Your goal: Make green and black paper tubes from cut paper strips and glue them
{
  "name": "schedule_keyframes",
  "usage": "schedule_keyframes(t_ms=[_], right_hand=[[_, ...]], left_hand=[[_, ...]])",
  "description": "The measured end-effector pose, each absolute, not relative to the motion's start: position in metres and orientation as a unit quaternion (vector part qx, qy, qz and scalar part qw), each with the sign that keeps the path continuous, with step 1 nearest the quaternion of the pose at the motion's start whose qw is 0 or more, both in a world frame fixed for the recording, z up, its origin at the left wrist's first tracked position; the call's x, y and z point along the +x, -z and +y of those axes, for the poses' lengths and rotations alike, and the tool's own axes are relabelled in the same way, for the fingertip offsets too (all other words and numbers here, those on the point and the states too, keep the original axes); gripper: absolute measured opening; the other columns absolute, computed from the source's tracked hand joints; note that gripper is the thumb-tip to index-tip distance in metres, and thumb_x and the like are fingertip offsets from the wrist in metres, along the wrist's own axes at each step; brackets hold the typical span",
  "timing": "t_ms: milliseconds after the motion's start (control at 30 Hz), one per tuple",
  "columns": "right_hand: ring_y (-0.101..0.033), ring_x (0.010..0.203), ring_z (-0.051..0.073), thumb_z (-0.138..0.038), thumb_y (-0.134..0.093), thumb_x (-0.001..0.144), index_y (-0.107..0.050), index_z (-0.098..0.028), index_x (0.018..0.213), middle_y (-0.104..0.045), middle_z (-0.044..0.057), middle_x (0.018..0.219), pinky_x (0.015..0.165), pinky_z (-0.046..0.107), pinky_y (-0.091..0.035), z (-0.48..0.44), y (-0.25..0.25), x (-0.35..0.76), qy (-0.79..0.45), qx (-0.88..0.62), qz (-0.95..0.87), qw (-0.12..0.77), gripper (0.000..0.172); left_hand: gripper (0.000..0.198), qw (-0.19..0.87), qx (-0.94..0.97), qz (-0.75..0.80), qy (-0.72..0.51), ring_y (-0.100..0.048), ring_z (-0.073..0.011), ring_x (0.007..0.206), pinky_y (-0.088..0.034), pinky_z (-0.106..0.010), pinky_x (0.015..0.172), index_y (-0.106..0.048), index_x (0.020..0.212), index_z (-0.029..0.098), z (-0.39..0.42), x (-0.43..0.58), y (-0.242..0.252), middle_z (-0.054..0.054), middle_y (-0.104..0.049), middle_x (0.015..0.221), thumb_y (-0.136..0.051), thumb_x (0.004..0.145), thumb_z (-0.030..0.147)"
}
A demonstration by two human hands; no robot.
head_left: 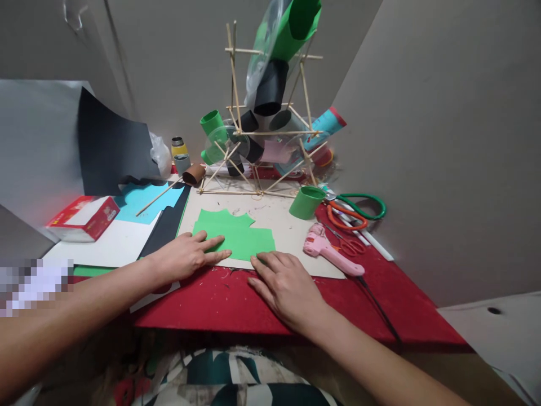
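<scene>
A green sheet of paper (pixel 236 239) with a jagged, cut upper edge lies flat on a pale board (pixel 279 223). My left hand (pixel 194 256) rests on its left part, fingers stretched out over the paper. At the lower right corner of the sheet, my right hand (pixel 285 282) lies with its fingers extended, the fingertips touching the edge. A green paper tube (pixel 307 203) stands on the board to the right. Near it is a pink glue gun (pixel 332 254) with a black cord.
Behind the board stands a wooden stick frame (pixel 274 133) carrying green and black paper tubes. Orange-handled scissors (pixel 346 217) and green-handled scissors (pixel 363 204) lie right. Blue paper (pixel 147 203), a thin stick (pixel 158 197) and a red-and-white box (pixel 84 219) are left, on the red tabletop (pixel 203 307).
</scene>
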State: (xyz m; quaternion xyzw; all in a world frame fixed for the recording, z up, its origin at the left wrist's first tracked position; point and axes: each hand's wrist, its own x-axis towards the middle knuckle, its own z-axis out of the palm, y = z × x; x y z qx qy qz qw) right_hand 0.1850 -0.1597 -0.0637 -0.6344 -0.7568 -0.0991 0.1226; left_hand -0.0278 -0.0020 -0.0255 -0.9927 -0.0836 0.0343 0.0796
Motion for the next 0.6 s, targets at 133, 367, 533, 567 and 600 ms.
schedule_keyframes(t_ms=[133, 367, 533, 567, 600], right_hand=[[-0.058, 0.105, 0.030, -0.034, -0.052, 0.094, -0.064, -0.010, 0.120, -0.067, 0.015, 0.118, 0.088, 0.043, -0.046, -0.163, 0.068, 0.190, 0.099, -0.634, -0.755, 0.134, 0.038], [-0.057, 0.112, 0.033, -0.037, -0.053, 0.093, -0.064, -0.006, 0.121, -0.065, 0.018, 0.124, 0.093, 0.046, -0.046, -0.172, 0.075, 0.194, 0.115, -0.647, -0.742, 0.133, 0.043], [-0.053, 0.118, 0.039, -0.044, -0.053, 0.091, -0.065, -0.004, 0.121, -0.060, 0.025, 0.128, 0.094, 0.050, -0.046, -0.181, 0.084, 0.194, 0.150, -0.675, -0.711, 0.126, 0.051], [-0.053, 0.119, 0.040, -0.045, -0.053, 0.091, -0.064, -0.004, 0.121, -0.059, 0.026, 0.128, 0.095, 0.051, -0.046, -0.182, 0.085, 0.194, 0.155, -0.679, -0.707, 0.123, 0.053], [-0.052, 0.120, 0.040, -0.045, -0.053, 0.091, -0.064, -0.004, 0.122, -0.058, 0.027, 0.129, 0.095, 0.051, -0.045, -0.183, 0.085, 0.194, 0.159, -0.682, -0.703, 0.120, 0.054]], left_hand=[[0.056, 0.071, -0.990, -0.122, -0.030, -0.052, -0.0272, 0.112, -0.043, -0.037, 0.083, -0.038, 0.145, 0.029, 0.000, -0.049, 0.029, -0.011, -0.043, 0.147, -0.040, 0.092, 0.009], [0.057, 0.076, -0.985, -0.153, -0.035, -0.052, -0.0299, 0.113, -0.045, -0.040, 0.086, -0.045, 0.139, 0.018, -0.007, -0.058, 0.028, -0.015, -0.045, 0.144, -0.044, 0.084, 0.003], [0.041, 0.007, -0.971, -0.236, 0.035, -0.058, -0.0259, 0.102, -0.047, -0.037, 0.086, -0.059, 0.122, 0.015, -0.007, -0.057, 0.029, -0.016, -0.060, 0.125, -0.050, 0.082, 0.009], [0.039, -0.014, -0.962, -0.266, 0.055, -0.059, -0.0252, 0.100, -0.047, -0.036, 0.085, -0.060, 0.121, 0.015, -0.006, -0.058, 0.029, -0.015, -0.063, 0.119, -0.048, 0.084, 0.011], [0.038, -0.035, -0.950, -0.300, 0.076, -0.060, -0.0249, 0.098, -0.047, -0.036, 0.083, -0.060, 0.121, 0.015, -0.006, -0.058, 0.028, -0.015, -0.066, 0.114, -0.045, 0.086, 0.014]])
